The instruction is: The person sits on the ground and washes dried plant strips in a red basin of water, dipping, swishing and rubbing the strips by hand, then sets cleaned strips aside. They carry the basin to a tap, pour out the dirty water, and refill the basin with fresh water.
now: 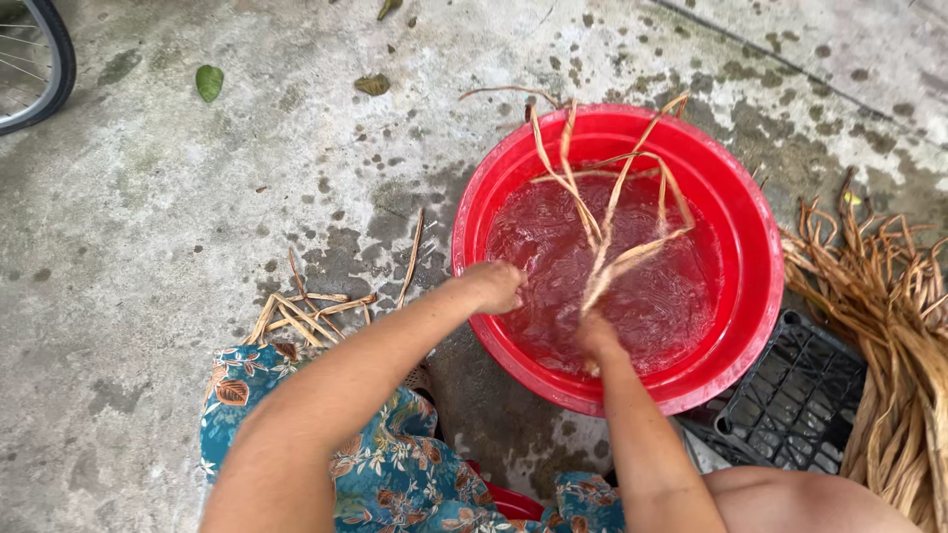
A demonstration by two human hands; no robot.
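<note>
A red plastic basin [736, 212] full of water stands on the concrete ground. My right hand [595, 337] is in the water, shut on a bunch of long tan dried plant strips [604, 222] that fan up and over the basin's far rim. My left hand [499, 286] is at the basin's left rim with its fingers dipped into the water; what it grips is hidden by the splashing water.
A heap of dried strips [889, 326] lies at the right over a black plastic crate [790, 400]. A few loose strips [306, 314] lie on the wet concrete by my knee. A bicycle wheel [39, 59] is at the top left; fallen leaves [208, 82] are scattered.
</note>
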